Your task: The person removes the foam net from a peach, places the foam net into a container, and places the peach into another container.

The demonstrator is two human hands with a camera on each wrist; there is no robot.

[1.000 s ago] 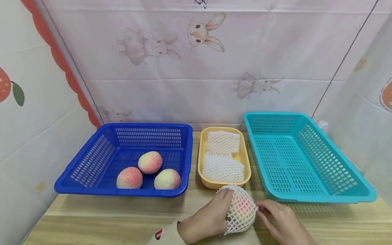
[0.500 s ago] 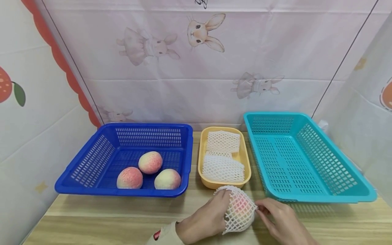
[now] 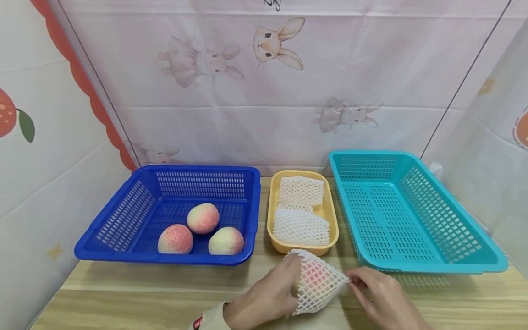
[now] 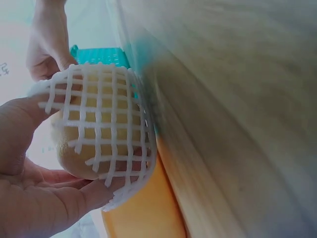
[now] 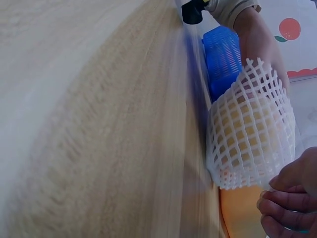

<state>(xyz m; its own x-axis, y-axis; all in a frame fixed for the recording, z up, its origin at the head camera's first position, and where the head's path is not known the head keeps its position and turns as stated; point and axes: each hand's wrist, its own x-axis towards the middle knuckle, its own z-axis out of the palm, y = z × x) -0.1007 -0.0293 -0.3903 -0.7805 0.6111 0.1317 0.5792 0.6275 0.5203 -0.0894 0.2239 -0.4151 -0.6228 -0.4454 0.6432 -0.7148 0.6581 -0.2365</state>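
In the head view a pink and cream peach (image 3: 315,274) sits inside a white foam net (image 3: 316,297). My left hand (image 3: 270,291) grips the peach from the left, its fingertips under the net's open edge. On the other side my right hand (image 3: 381,293) pinches the net's narrow end between thumb and fingers, drawing it to a point. The left wrist view shows the bare side of the peach (image 4: 74,151) between thumb and fingers, with the mesh (image 4: 114,119) over its far side. Through the mesh the peach (image 5: 247,129) shows in the right wrist view.
A blue basket (image 3: 165,260) with 3 peaches (image 3: 203,218) stands at the left. A yellow tray (image 3: 332,220) holds folded foam nets (image 3: 301,227) in the middle. To the right is a turquoise basket (image 3: 412,220). All stand on a wooden table (image 3: 144,293) before a rabbit-print curtain (image 3: 264,128).
My left hand has shifted left with the peach. The net's right end is now stretched into a longer point, while my right hand keeps its pinch at nearly the same spot.
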